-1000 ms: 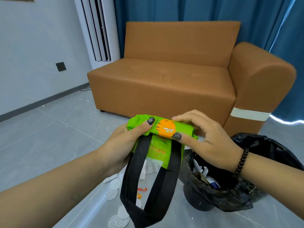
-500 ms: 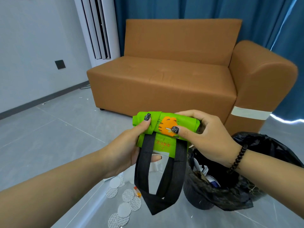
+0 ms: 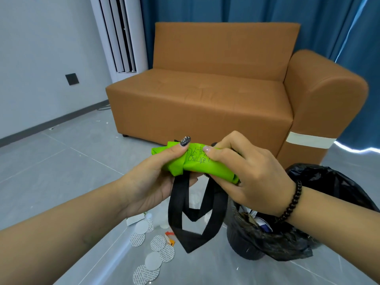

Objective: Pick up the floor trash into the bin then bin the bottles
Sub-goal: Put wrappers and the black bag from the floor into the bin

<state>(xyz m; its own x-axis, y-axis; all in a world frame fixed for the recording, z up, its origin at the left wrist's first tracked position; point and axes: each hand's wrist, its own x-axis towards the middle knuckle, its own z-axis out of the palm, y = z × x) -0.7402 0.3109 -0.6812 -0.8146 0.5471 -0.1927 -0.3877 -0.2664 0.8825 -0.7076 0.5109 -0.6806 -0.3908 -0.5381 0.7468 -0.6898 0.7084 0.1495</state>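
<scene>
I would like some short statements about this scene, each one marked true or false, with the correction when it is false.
1. Both hands hold the green bag. True: the left hand and the right hand grip it.
2. The black straps hang below the bag. True.
3. The bin has a white liner. False: its liner is black.
4. The round foil seals lie on the sofa. False: they lie on the floor.
5. The right wrist wears a bead bracelet. True.
</scene>
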